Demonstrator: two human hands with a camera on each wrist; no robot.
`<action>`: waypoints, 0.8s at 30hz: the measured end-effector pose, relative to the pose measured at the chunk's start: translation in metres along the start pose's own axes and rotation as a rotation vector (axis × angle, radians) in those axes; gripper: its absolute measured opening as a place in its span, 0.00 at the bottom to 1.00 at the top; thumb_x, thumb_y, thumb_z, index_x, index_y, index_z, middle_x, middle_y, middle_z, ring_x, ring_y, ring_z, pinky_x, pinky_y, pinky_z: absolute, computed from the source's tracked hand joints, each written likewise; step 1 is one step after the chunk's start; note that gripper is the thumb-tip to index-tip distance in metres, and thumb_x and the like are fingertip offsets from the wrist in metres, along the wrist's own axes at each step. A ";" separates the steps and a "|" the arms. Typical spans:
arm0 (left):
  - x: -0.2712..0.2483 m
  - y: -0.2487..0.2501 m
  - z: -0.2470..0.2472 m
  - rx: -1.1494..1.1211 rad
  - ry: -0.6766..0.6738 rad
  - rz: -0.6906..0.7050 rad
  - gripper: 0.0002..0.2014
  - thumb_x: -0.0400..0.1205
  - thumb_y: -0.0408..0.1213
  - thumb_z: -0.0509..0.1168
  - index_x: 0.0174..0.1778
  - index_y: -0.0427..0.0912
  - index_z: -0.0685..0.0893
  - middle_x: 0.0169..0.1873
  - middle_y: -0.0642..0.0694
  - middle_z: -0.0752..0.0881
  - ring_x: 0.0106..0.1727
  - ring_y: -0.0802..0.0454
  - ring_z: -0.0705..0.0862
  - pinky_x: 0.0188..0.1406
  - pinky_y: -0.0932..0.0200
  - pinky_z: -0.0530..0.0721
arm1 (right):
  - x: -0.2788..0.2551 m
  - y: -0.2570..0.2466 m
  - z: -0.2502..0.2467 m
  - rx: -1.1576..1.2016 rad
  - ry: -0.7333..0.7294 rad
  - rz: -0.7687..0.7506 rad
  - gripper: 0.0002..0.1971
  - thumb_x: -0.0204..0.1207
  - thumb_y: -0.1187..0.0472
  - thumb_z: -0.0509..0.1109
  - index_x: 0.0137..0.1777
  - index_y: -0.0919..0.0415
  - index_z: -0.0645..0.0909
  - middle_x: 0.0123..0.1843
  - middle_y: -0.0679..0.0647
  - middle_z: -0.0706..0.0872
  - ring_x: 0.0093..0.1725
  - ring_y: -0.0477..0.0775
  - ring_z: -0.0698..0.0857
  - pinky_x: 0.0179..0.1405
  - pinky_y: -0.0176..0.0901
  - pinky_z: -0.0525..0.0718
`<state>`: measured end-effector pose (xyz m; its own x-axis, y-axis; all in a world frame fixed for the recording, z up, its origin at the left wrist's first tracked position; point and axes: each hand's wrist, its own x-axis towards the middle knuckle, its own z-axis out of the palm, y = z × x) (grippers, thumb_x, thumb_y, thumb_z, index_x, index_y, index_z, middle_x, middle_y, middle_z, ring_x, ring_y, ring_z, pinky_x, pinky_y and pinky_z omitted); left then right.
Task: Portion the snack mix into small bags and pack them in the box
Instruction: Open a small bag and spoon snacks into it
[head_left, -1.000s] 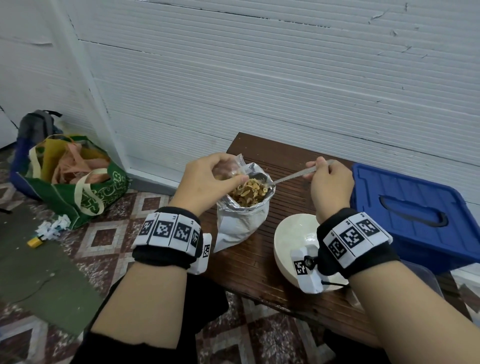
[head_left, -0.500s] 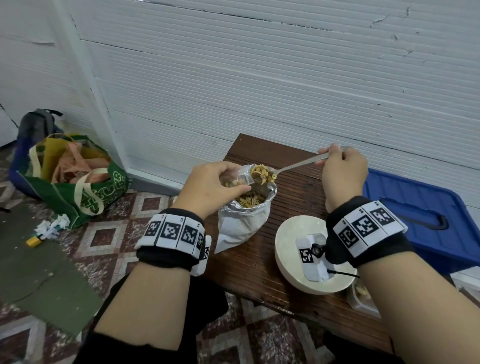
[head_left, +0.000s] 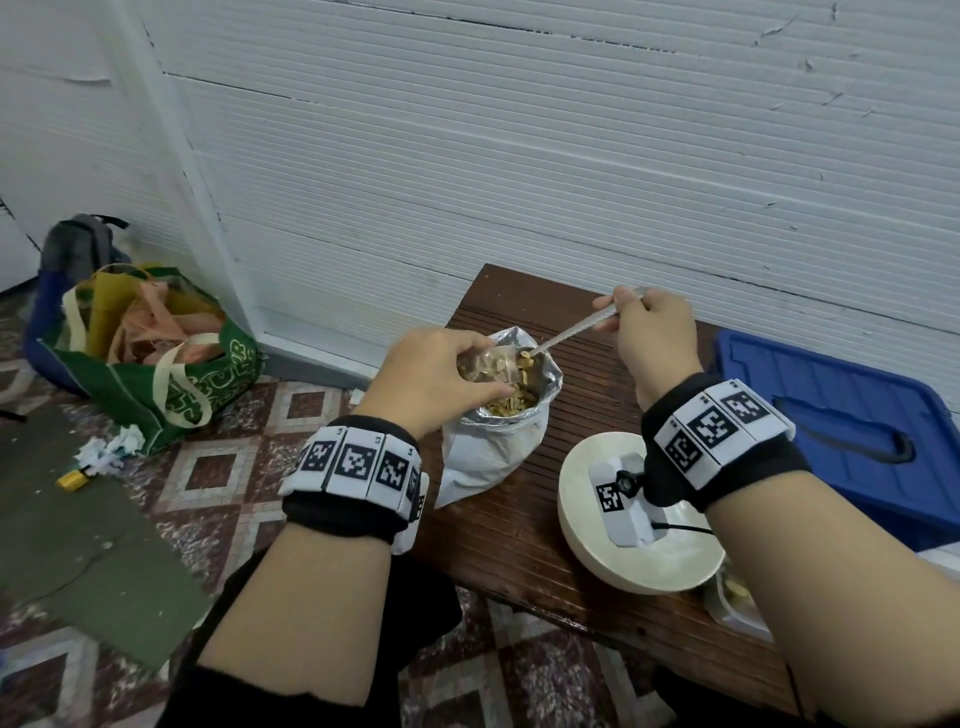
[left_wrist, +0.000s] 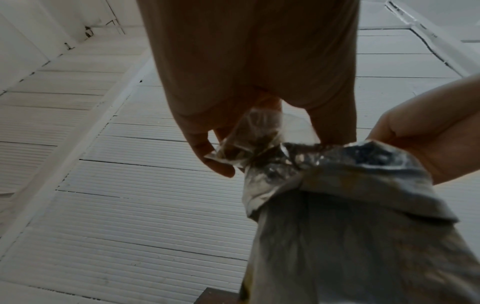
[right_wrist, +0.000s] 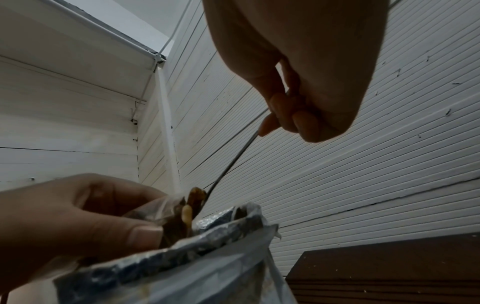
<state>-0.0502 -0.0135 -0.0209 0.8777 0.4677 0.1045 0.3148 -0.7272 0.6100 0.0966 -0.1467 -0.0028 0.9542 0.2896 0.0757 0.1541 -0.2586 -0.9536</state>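
Note:
A silver foil bag (head_left: 493, 447) (left_wrist: 350, 226) (right_wrist: 187, 267) of snack mix (head_left: 511, 405) stands open on the brown wooden table (head_left: 519, 525). My left hand (head_left: 436, 379) (left_wrist: 233, 92) (right_wrist: 78, 218) holds a small clear bag (head_left: 488, 364) (left_wrist: 249, 139) (right_wrist: 158, 209) over the foil bag's mouth, pinched between thumb and fingers. My right hand (head_left: 654, 332) (right_wrist: 298, 82) grips a metal spoon (head_left: 576, 330) (right_wrist: 233, 162) by its handle. The spoon's bowl, loaded with mix, tips at the small bag's opening.
A white bowl (head_left: 639, 551) sits under my right wrist. A blue plastic box with its lid on (head_left: 841, 426) stands at the right. A clear container (head_left: 737, 597) holding some mix lies at the table's near edge. A green tote bag (head_left: 150, 358) is on the tiled floor.
The spoon rose out of the foil bag with a load of mix and came up to the small bag's opening. My right hand lifted and moved right.

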 end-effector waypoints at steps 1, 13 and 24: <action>0.000 0.000 0.000 -0.006 0.002 -0.001 0.26 0.70 0.56 0.77 0.63 0.50 0.86 0.48 0.55 0.88 0.49 0.57 0.82 0.55 0.54 0.83 | 0.001 0.000 0.001 0.003 -0.007 0.001 0.18 0.85 0.57 0.58 0.35 0.53 0.83 0.31 0.50 0.86 0.33 0.46 0.79 0.43 0.41 0.78; 0.000 0.005 0.010 -0.135 0.067 -0.008 0.23 0.69 0.52 0.79 0.58 0.52 0.85 0.47 0.59 0.86 0.49 0.59 0.84 0.54 0.57 0.84 | -0.008 -0.009 0.002 0.198 -0.086 -0.125 0.15 0.86 0.61 0.58 0.40 0.63 0.82 0.34 0.51 0.83 0.22 0.35 0.77 0.24 0.24 0.73; 0.001 0.001 0.013 -0.349 0.192 -0.107 0.20 0.71 0.51 0.77 0.57 0.51 0.84 0.42 0.63 0.80 0.45 0.69 0.79 0.50 0.67 0.80 | -0.006 -0.015 -0.014 0.188 0.062 -0.370 0.14 0.85 0.56 0.59 0.40 0.50 0.83 0.37 0.45 0.84 0.33 0.39 0.80 0.39 0.39 0.79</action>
<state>-0.0446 -0.0201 -0.0304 0.7528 0.6409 0.1501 0.2305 -0.4702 0.8519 0.0917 -0.1576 0.0152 0.8574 0.2744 0.4354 0.4457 0.0268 -0.8948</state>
